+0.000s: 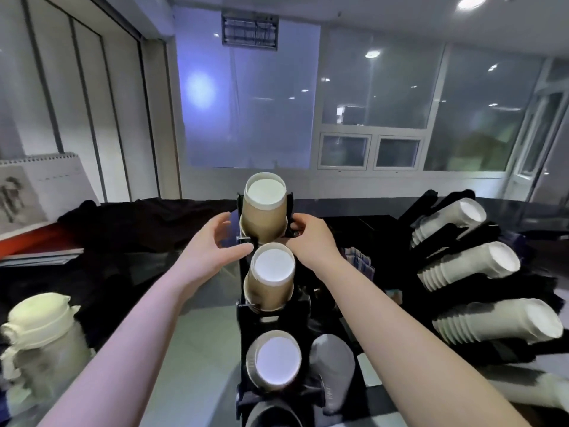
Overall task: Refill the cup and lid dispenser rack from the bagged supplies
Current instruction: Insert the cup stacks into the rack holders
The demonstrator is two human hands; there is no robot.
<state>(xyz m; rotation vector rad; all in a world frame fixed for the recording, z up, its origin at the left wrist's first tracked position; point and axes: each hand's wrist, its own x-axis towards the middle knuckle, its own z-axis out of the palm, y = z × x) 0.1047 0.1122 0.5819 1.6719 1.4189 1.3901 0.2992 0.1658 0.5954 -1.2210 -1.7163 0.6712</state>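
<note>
Standing nearest you, low in the head view, the black dispenser rack (243, 315) runs away from you in a column — its slots tilted so each cup's open mouth faces you for an easy pull.

- Bottom slot: grey cup stack (277, 360), seated; a pale grey lid stack (332, 371) lies just beside it on the right.
- Middle slot: brown cup stack (271, 278), seated.
- Top slot: brown cup stack (264, 211), standing proud of its ring, so it looks not fully home — a judgement only.
- Your left hand (215, 245): fingers loosely spread, gripping nothing, just beside the top slot's left edge, likely to steady the frame.
- Your right hand (311, 235): fingers curled onto the rack's right edge by the top slot; whether they truly pinch it, you cannot tell.
- Left, near: cream lidded jug (40, 334) on the surface, clear of the work.
- Right: second rack with white cup stacks (468, 260), slanted and well filled; a bagged sleeve (529, 389) lies beneath, probably the supply.
- Farther: dark cloth (138, 223), a calendar (40, 186), then windows (369, 87).

Nothing blocks the top slot but your own hands.
</note>
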